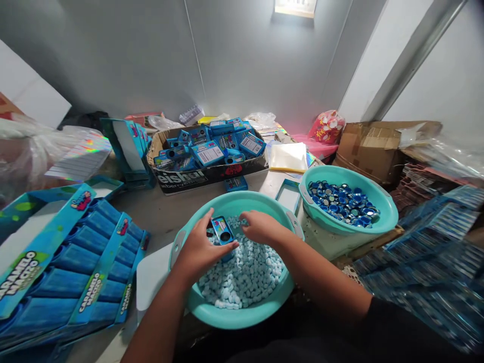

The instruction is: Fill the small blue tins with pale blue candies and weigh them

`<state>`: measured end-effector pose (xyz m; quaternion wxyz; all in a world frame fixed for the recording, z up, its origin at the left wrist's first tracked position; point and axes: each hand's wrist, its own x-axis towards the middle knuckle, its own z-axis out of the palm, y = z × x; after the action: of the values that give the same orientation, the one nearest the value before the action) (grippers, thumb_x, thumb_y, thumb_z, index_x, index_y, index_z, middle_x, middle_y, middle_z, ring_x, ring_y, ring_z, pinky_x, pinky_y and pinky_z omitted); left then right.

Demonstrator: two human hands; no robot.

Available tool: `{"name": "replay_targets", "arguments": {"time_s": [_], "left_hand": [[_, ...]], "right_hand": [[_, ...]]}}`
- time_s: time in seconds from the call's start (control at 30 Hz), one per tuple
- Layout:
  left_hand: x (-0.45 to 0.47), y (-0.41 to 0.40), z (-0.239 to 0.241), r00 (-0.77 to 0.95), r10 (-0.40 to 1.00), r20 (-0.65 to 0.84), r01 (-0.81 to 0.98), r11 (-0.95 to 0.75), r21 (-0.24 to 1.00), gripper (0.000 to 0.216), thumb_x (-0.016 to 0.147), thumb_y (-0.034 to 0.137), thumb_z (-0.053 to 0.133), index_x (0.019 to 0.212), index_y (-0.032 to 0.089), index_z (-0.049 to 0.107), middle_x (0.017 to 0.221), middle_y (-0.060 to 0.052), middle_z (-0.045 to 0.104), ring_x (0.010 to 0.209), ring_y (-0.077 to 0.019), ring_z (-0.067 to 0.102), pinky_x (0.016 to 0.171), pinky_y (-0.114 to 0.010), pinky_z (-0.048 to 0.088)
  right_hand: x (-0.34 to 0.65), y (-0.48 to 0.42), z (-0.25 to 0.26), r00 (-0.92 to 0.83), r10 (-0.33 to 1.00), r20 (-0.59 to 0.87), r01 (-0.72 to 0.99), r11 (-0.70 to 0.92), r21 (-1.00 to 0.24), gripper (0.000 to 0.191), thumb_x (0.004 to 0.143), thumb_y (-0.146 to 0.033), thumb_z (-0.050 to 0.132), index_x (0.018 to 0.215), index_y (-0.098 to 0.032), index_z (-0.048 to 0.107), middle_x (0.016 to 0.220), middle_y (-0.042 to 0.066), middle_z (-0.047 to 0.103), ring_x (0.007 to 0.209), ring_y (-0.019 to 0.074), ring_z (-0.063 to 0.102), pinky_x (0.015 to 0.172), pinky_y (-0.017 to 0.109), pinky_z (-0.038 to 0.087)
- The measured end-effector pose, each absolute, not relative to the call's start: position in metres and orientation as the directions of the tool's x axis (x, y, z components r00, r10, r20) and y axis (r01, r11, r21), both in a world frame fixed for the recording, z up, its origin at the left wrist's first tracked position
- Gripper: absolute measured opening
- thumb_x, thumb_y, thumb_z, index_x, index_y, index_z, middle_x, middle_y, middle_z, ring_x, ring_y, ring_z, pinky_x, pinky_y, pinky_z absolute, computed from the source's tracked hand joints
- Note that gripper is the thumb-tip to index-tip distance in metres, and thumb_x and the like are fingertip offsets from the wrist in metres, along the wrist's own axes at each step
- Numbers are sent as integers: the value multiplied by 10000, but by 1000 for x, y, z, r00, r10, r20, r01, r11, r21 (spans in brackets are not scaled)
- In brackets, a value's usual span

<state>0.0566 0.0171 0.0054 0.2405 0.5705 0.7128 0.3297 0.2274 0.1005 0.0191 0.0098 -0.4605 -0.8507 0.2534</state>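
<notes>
A teal basin in front of me holds a heap of small pale blue candies. My left hand grips a small blue box with a round hole, held over the candies. My right hand rests closed on the candies at the far side of the basin, its fingers curled down into the heap; what they hold is hidden.
A second teal basin of shiny blue round caps stands at the right. A cardboard tray of filled blue boxes sits behind. Blue display cartons lie at the left, stacked blue packaging at the right, a brown carton behind.
</notes>
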Motion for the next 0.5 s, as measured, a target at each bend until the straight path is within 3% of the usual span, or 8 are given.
{"name": "replay_targets", "arguments": {"time_s": [0.13,0.2,0.33,0.5], "left_hand": [[56,18,6,-350,922,164,615,94,783,1060,590,521,824,1488,256,326,1409,-123,489,1253,-311,534,1049,-451,454],[55,19,6,-378,914,149,571,104,814,1044,591,503,830,1480,272,334,1385,-121,500,1210,-303,563,1029,-455,466],[55,18,7,-383,917,112,539,123,833,1020,580,480,836,1460,269,366,1356,-119,520,1199,-300,567,1031,-465,459],[55,16,6,-318,939,131,609,97,787,989,579,468,832,1440,258,391,1386,-110,516,1297,-310,496,1064,-460,434]], "right_hand": [[223,86,22,-693,547,-470,712,621,-327,718,591,-405,844,1277,-339,644,1262,122,620,993,341,672,834,432,537],[218,80,25,-732,441,-519,625,738,-256,757,602,-396,845,1320,-332,614,1301,136,590,1029,347,659,847,427,533],[214,80,28,-738,428,-521,610,753,-247,465,719,-267,759,1182,-249,716,1052,77,721,943,279,679,777,324,526],[218,88,20,-710,591,-382,696,673,-250,163,671,-128,729,808,-183,799,726,59,727,634,204,644,568,268,444]]}}
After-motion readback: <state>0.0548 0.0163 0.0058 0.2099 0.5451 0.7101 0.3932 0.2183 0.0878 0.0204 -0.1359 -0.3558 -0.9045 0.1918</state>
